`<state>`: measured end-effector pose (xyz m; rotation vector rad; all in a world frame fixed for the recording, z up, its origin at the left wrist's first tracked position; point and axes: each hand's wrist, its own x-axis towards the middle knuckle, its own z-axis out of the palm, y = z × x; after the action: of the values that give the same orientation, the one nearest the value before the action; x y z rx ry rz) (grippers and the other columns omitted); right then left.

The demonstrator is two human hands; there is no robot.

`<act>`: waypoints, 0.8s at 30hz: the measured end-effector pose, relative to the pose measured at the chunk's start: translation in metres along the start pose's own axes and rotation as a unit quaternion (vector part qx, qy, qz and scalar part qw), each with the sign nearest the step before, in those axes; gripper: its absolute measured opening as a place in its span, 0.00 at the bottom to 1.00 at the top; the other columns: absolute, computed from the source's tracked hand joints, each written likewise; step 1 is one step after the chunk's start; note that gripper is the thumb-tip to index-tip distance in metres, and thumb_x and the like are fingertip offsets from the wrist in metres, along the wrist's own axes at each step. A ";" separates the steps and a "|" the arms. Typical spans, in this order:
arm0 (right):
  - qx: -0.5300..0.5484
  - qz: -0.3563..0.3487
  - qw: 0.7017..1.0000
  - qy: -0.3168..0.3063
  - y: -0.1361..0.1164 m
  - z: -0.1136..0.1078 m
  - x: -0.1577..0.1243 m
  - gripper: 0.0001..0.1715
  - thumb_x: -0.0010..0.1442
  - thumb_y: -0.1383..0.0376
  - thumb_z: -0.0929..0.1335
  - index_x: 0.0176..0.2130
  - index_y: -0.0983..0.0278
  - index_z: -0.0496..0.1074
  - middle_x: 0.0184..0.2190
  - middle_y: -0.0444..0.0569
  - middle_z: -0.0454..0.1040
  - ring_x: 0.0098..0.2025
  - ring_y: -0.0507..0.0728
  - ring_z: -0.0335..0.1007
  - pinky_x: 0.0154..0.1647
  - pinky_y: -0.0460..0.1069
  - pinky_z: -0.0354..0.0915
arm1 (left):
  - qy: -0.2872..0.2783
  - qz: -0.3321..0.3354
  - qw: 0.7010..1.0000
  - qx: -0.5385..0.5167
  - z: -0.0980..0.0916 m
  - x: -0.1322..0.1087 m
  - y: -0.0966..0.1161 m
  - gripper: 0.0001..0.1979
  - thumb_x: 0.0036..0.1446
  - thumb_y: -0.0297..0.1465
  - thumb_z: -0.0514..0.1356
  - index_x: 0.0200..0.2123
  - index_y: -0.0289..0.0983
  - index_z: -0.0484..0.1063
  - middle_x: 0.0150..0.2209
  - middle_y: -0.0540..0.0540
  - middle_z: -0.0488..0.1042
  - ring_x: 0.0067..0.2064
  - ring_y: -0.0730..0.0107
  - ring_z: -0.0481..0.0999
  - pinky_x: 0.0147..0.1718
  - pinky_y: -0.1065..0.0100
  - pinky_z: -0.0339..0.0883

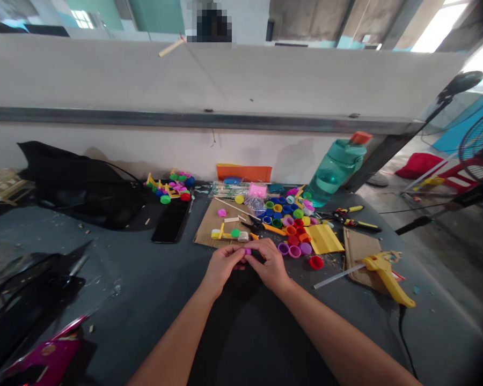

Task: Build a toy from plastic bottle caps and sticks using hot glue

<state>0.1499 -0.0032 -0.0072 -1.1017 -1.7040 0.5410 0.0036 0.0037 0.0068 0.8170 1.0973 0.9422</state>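
Both hands meet at the near edge of a cardboard sheet [205,225]. Between their fingertips is a small purple piece [248,251], too small to name exactly. My left hand [226,264] pinches it from one side, and my right hand [269,261] pinches it from the other. Just beyond the hands, a small assembly with a yellow part [221,231], a green cap [235,234] and a whitish cap lies on the cardboard. Orange-handled scissors [273,230] lie beside it. Right of my right hand are purple bottle caps [294,251] and a red cap [316,262].
A yellow glue gun [388,279] with a glue stick lies at right, near pliers [358,224]. A teal water bottle [334,169] stands behind the colourful caps. At left are a phone [171,222], a black bag [80,187] and finished-looking colourful pieces [171,187].
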 end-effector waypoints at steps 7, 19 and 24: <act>0.000 -0.017 1.000 -0.007 -0.001 -0.001 0.000 0.12 0.53 0.67 0.70 0.40 0.59 0.73 0.36 0.48 0.75 0.42 0.58 0.69 0.45 0.54 0.64 | -0.021 0.001 0.999 0.031 -0.001 0.001 -0.002 0.12 0.45 0.37 0.65 0.28 0.33 0.76 0.25 0.49 0.72 0.29 0.75 0.70 0.29 0.73 0.67; -0.011 -0.030 0.999 -0.007 -0.002 -0.001 0.000 0.12 0.53 0.65 0.71 0.40 0.58 0.74 0.36 0.48 0.76 0.42 0.58 0.69 0.45 0.54 0.65 | -0.005 0.009 1.000 0.012 -0.003 0.001 -0.003 0.12 0.44 0.38 0.66 0.28 0.33 0.77 0.28 0.47 0.75 0.30 0.72 0.72 0.29 0.71 0.69; -0.014 -0.028 0.999 0.006 -0.004 -0.002 0.001 0.10 0.53 0.66 0.70 0.39 0.59 0.74 0.35 0.47 0.76 0.42 0.57 0.70 0.44 0.54 0.65 | -0.002 0.013 1.000 0.002 -0.002 0.001 -0.002 0.14 0.45 0.39 0.65 0.29 0.33 0.77 0.28 0.46 0.75 0.30 0.71 0.72 0.30 0.69 0.70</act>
<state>0.1499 -0.0039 -0.0030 -1.0712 -1.7327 0.4756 0.0019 0.0039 0.0038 0.8379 1.0870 0.9605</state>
